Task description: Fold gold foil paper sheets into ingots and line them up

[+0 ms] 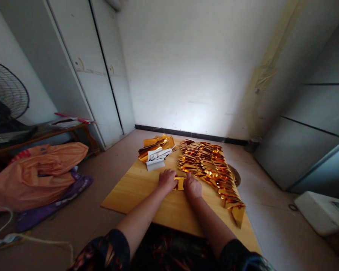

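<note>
Though I work from afar, I see the gold foil strip [180, 183] crosswise between left hand [167, 180] and right hand [192, 186], each pinching an end.

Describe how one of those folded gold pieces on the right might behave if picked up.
The folded gold pieces look thin as sheets, so one would probably feel light. Sharp creases suggest slight stiffness, though squeezing could crumple it. The mirror-like shine hints at slipperiness.

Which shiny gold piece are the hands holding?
The gold piece between the left hand and right hand; the others lie in rows at right or the loose pile farther back.
</note>
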`<state>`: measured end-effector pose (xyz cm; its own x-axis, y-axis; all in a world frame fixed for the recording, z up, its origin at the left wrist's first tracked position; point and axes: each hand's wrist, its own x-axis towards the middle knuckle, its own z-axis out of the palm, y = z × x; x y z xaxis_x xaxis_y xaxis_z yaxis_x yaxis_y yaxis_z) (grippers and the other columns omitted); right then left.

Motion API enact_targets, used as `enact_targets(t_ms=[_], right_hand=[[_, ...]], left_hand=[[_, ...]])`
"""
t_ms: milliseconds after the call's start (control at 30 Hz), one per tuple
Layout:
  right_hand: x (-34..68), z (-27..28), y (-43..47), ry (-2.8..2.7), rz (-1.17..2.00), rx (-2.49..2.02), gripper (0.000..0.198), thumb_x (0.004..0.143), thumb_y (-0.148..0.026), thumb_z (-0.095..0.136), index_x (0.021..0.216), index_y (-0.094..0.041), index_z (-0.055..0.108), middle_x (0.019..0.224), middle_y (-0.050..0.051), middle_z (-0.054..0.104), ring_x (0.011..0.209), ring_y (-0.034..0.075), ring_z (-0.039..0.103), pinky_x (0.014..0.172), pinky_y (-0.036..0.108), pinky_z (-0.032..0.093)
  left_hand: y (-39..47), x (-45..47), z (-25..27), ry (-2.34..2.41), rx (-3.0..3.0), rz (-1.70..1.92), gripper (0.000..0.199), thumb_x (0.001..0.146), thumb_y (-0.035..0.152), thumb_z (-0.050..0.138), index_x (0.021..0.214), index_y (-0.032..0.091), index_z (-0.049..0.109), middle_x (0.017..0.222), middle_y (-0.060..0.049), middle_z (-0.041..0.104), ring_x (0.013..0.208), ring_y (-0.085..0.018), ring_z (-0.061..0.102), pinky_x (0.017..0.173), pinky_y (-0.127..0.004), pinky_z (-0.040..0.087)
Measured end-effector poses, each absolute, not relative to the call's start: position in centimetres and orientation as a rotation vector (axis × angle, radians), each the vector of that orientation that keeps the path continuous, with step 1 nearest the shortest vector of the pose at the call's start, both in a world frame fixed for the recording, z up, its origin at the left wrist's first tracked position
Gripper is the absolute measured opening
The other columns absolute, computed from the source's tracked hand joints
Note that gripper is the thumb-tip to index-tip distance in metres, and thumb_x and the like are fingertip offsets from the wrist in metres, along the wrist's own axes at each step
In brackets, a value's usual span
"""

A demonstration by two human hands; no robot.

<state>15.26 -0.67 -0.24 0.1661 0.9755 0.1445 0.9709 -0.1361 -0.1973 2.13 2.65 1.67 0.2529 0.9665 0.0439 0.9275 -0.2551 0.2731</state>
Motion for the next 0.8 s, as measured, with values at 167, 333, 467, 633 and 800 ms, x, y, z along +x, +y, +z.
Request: enact_targets(t_ms=[167,333,467,633,800], right_hand=[[15.3,-0.2,-0.6,-1.89,0.034,-2.187,0.016,0.092,-0.019,0.045,0.101,-0.015,0.057,0.089,0.012,0.068,0.071,0.017,0.066,0.057,0.023,0.041],[15.3,-0.4,-0.7,-1.891,0.027,-2.173,0.015,0.092,-0.02,0.045,0.1,-0.015,0.057,0.088,0.014,0.067,0.069,0.018,0.066,0.057,0.024,0.042],[15.4,-0.6,-0.9,-1.893,0.033,-2.112,0.018,0.092,-0.019,0.042,0.103,-0.015,0.056,0.09,0.012,0.068,0.073,0.017,0.066,0.057,0.023,0.041],[15.5,-0.7,-1.0,-1.881,0.071,-2.115,0.023,0.092,-0.02,0.04,0.108,-0.016,0.056,0.088,0.01,0.068,0.074,0.017,0.066,0.057,0.023,0.039],[15.6,-0.8,-1.2,-1.839,0.08,-2.115,0.027,0.091,-0.024,0.043,0.115,-0.018,0.054,0.096,0.008,0.067,0.076,0.016,0.064,0.06,0.022,0.038]], left_hand=[[2.8,2.4,1.7,1.826,2.298,0.342,0.011,0.08,0.023,0.056,0.085,0.021,0.065,0.099,-0.005,0.065,0.1,-0.021,0.056,0.081,-0.032,0.04],[3.1,2.7,1.7,1.792,2.268,0.365,0.007,0.077,0.021,0.059,0.08,0.021,0.065,0.098,-0.004,0.066,0.098,-0.021,0.057,0.078,-0.03,0.041],[3.7,2.8,1.5,1.739,2.19,0.383,0.008,0.077,0.027,0.061,0.082,0.022,0.065,0.088,-0.001,0.069,0.087,-0.018,0.062,0.072,-0.026,0.043],[4.6,2.9,0.9,1.676,2.049,0.408,0.033,0.069,0.022,0.067,0.102,0.024,0.064,0.097,0.0,0.071,0.086,-0.015,0.065,0.067,-0.021,0.044],[5.0,2.8,0.3,1.621,1.918,0.377,0.014,0.068,0.013,0.063,0.079,0.019,0.07,0.072,0.0,0.071,0.067,-0.013,0.065,0.058,-0.019,0.044]])
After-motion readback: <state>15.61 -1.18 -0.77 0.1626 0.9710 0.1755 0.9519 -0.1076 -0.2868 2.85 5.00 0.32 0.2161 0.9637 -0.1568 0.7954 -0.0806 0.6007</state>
